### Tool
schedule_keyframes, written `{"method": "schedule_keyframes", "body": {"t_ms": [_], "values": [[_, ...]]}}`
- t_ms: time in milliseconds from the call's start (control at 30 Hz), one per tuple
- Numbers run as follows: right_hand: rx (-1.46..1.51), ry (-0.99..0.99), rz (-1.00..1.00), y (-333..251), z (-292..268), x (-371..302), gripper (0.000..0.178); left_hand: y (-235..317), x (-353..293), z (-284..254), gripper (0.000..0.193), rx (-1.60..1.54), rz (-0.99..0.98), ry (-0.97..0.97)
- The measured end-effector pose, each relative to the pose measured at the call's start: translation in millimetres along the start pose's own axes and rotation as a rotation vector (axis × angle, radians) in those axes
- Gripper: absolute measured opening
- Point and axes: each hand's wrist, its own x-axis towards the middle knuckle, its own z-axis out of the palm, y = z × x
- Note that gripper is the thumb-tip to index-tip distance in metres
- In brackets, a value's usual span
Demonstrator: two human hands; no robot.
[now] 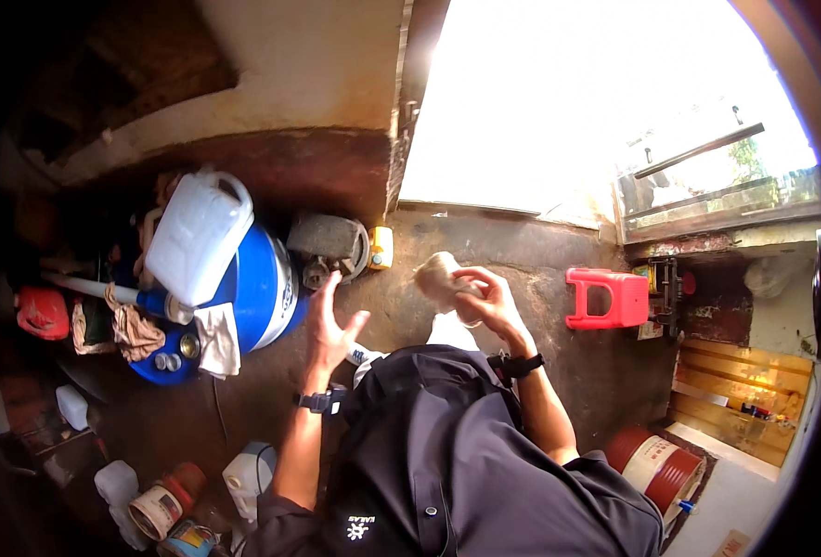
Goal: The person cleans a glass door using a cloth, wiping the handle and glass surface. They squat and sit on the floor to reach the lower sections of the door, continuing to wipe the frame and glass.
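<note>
My right hand [490, 299] is closed on a bunched off-white cloth [440, 281], which may be a work glove; its exact kind does not show. It hangs out from the fingers toward the left, in front of my body. My left hand [328, 332] is raised with thumb and fingers apart and nothing in it. A gap lies between that hand and the cloth. Dark bands circle both wrists.
A blue drum [257, 290] with a white jerrycan [201, 237] and rags on it stands at left. Beyond my left hand sits a grey machine [329, 239]. A red stool [607, 299] and a dark red drum [656, 464] are at right. Buckets [164, 509] stand at lower left.
</note>
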Motion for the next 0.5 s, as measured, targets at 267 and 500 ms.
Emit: {"method": "schedule_keyframes", "body": {"t_ms": [267,500], "values": [[-0.227,0.097,-0.157,-8.9,-77.8,57.5,0.036,46.3,104.2,176.7,0.066,-0.413,-0.029,-0.071],[-0.318,0.049,-0.298,15.1,-153.6,102.2,0.069,131.1,174.0,230.2,0.036,-0.297,0.092,0.042]]}}
